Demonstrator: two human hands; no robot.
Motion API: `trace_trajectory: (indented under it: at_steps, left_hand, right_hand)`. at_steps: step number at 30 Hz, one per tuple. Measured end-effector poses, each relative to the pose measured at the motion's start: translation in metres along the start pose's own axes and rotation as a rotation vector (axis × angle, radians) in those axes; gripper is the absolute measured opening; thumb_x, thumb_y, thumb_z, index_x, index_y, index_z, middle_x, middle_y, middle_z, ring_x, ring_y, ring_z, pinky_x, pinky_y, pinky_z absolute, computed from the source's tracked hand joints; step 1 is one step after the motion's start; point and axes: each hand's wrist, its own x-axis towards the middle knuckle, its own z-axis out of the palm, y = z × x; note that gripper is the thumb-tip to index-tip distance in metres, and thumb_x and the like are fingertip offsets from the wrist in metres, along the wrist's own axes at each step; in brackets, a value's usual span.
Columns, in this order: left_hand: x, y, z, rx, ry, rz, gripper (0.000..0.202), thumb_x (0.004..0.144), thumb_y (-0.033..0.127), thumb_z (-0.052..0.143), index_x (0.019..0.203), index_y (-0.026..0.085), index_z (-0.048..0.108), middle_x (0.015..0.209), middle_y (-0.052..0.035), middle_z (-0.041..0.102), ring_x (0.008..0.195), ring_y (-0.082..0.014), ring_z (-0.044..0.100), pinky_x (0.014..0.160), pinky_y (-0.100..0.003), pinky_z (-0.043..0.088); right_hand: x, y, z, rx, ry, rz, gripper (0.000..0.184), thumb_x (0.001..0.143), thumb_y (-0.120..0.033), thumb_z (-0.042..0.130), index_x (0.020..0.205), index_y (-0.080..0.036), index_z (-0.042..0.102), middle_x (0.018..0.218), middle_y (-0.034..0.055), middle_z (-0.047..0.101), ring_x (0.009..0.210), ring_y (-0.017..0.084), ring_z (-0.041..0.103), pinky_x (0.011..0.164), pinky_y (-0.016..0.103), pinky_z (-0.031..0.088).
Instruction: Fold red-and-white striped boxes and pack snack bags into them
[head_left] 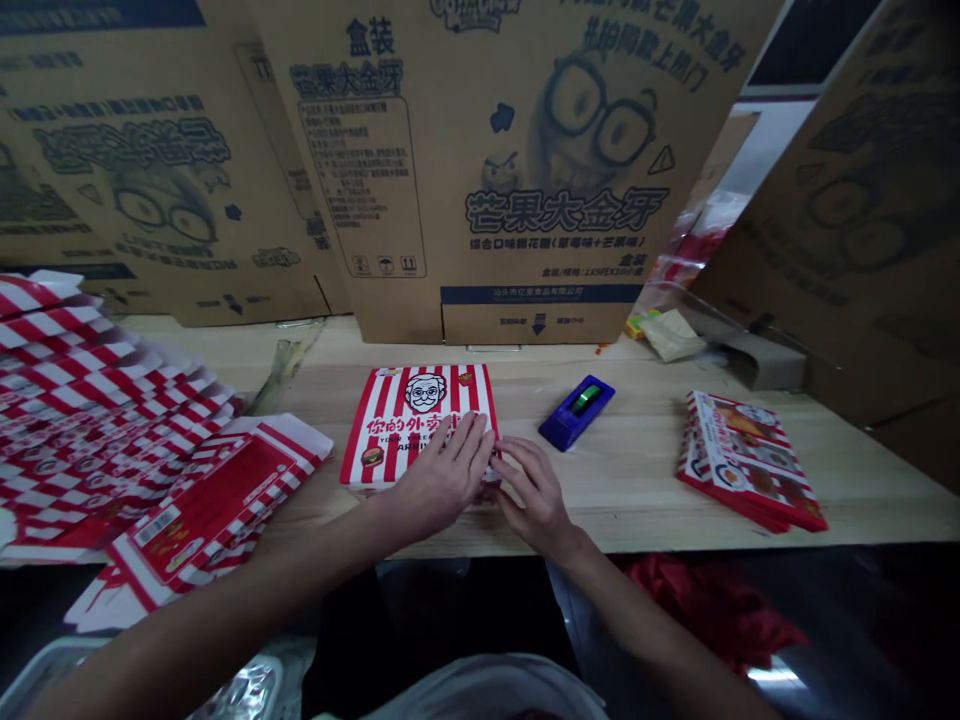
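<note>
A red-and-white striped cardboard food box (394, 410) with a cartoon bearded face on its lid lies closed in front of me on the table. My left hand (446, 475) rests flat over the lid's right front part, fingers stretched out together. At the box's right front edge, my right hand (534, 495) has its fingers bent and pinched onto the side. Whatever finer part lies under those fingertips is hidden. Right of the box, apart from both hands, is a blue tape dispenser (577, 412) with a green roll.
Flat striped cartons (112, 410) lie piled at the left, one box blank (202, 510) overhanging the front edge. A small stack of printed boxes (750, 460) sits at right. Large brown cartons (495, 180) line the table's back. A crumpled wrapper (671, 333) lies back right.
</note>
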Motion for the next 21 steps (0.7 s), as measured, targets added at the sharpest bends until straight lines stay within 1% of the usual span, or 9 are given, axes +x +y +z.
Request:
trace_trajectory:
  at_steps: [3, 5, 6, 8, 10, 13, 17, 19, 21]
  left_hand:
    - [-0.022, 0.001, 0.003, 0.082, 0.055, -0.106, 0.049, 0.094, 0.022, 0.041, 0.135, -0.003, 0.043, 0.141, -0.029, 0.045, 0.134, -0.0399, 0.04, 0.11, -0.059, 0.032]
    - [-0.044, -0.004, 0.004, 0.11, 0.089, -0.146, 0.045, 0.093, 0.022, 0.043, 0.13, -0.003, 0.049, 0.135, -0.0291, 0.051, 0.129, -0.0411, 0.046, 0.108, -0.062, 0.033]
    - [-0.055, -0.008, 0.004, 0.112, 0.109, -0.148, 0.042, 0.093, 0.019, 0.044, 0.129, -0.001, 0.05, 0.134, -0.028, 0.053, 0.128, -0.0403, 0.047, 0.107, -0.063, 0.034]
    - [-0.074, -0.015, 0.005, 0.087, 0.163, -0.126, 0.04, 0.091, 0.01, 0.043, 0.129, 0.002, 0.051, 0.133, -0.0239, 0.056, 0.129, -0.0363, 0.048, 0.108, -0.059, 0.036]
    - [-0.086, -0.02, 0.005, 0.027, 0.216, -0.11, 0.043, 0.09, 0.005, 0.042, 0.132, 0.006, 0.049, 0.133, -0.0201, 0.057, 0.132, -0.0313, 0.046, 0.11, -0.052, 0.039]
    - [-0.09, -0.023, 0.011, -0.077, 0.303, -0.127, 0.045, 0.09, 0.008, 0.045, 0.135, 0.01, 0.047, 0.13, -0.0164, 0.061, 0.133, -0.0274, 0.045, 0.11, -0.047, 0.041]
    - [-0.083, -0.022, 0.026, -0.141, 0.437, -0.165, 0.046, 0.089, 0.009, 0.05, 0.135, 0.016, 0.049, 0.121, -0.0115, 0.068, 0.127, -0.0253, 0.052, 0.105, -0.044, 0.047]
    - [-0.076, -0.02, 0.035, -0.122, 0.458, -0.194, 0.045, 0.087, 0.009, 0.051, 0.132, 0.016, 0.052, 0.12, -0.0115, 0.068, 0.125, -0.0263, 0.054, 0.103, -0.044, 0.049]
    - [-0.065, -0.018, 0.042, -0.073, 0.454, -0.236, 0.043, 0.087, 0.008, 0.051, 0.129, 0.015, 0.055, 0.121, -0.0128, 0.067, 0.122, -0.0278, 0.056, 0.1, -0.045, 0.049]
  right_hand:
    - [0.002, 0.008, -0.002, -0.03, -0.086, -0.106, 0.048, 0.083, -0.011, 0.059, 0.127, -0.029, 0.054, 0.127, 0.0089, 0.062, 0.123, 0.027, 0.054, 0.103, 0.056, 0.043]
    - [0.003, 0.009, -0.002, -0.05, -0.118, -0.151, 0.049, 0.084, -0.011, 0.059, 0.13, -0.028, 0.052, 0.13, 0.0091, 0.06, 0.125, 0.026, 0.053, 0.104, 0.054, 0.043]
    - [0.004, 0.009, -0.002, -0.058, -0.126, -0.172, 0.049, 0.085, -0.011, 0.059, 0.131, -0.027, 0.051, 0.131, 0.0093, 0.06, 0.125, 0.025, 0.053, 0.104, 0.054, 0.044]
    - [0.005, 0.008, -0.002, -0.074, -0.129, -0.216, 0.049, 0.085, -0.01, 0.059, 0.13, -0.026, 0.052, 0.131, 0.0098, 0.06, 0.125, 0.025, 0.053, 0.103, 0.052, 0.046]
    - [0.007, 0.006, -0.001, -0.088, -0.113, -0.246, 0.046, 0.084, -0.009, 0.061, 0.128, -0.024, 0.054, 0.127, 0.0105, 0.063, 0.123, 0.025, 0.055, 0.101, 0.051, 0.048]
    - [0.008, 0.004, 0.004, -0.088, -0.082, -0.26, 0.04, 0.083, -0.01, 0.063, 0.12, -0.023, 0.059, 0.121, 0.0097, 0.066, 0.121, 0.025, 0.057, 0.098, 0.05, 0.051]
    - [0.01, 0.007, 0.012, -0.036, -0.075, -0.21, 0.03, 0.084, -0.011, 0.063, 0.109, -0.026, 0.065, 0.118, 0.0063, 0.068, 0.12, 0.025, 0.058, 0.097, 0.052, 0.051]
    - [0.015, 0.014, 0.014, -0.008, -0.056, -0.164, 0.027, 0.084, -0.01, 0.061, 0.105, -0.027, 0.067, 0.115, 0.0052, 0.07, 0.117, 0.025, 0.06, 0.097, 0.052, 0.051]
    - [0.022, 0.024, 0.016, 0.022, -0.017, -0.11, 0.025, 0.086, -0.009, 0.058, 0.101, -0.026, 0.067, 0.11, 0.005, 0.071, 0.113, 0.023, 0.062, 0.096, 0.051, 0.051]
